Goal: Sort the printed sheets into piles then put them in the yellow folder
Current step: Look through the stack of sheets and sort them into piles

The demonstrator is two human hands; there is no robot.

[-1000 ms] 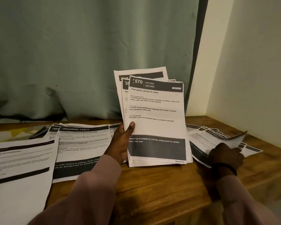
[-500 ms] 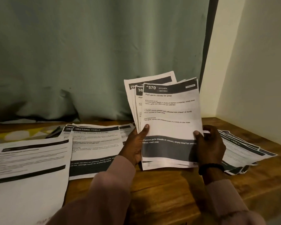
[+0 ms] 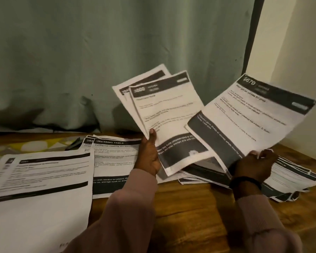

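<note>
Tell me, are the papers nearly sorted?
Partly. Piles already lie on the table: the dressing table pile and a right pile. The right hand holds the 670 sheet; the left hand grips the remaining sheets. Nothing is foldered yet.

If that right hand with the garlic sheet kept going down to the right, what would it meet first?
Most likely the fanned pile of sheets lying on the table under the right hand. The held sheet would land there, though depth is uncertain.
</note>
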